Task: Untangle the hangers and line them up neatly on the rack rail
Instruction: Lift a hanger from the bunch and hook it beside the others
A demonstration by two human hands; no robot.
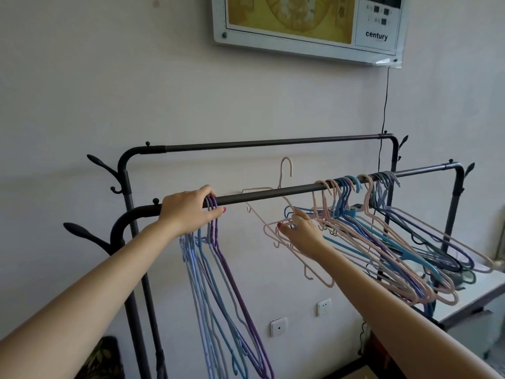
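Two hands are working: left hand (188,212) is clamping sorted hangers (218,269) on the rail (273,191), right hand (300,231) fingers are pinching a pink hanger (285,170); lifting its hook clear seems best.

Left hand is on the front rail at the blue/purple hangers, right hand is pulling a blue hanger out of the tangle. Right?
Not quite: the head view shows the right hand gripping a pink hanger, its hook off the rail, not a blue one. The rest holds: the left hand is on the front rail at the blue/purple hangers.
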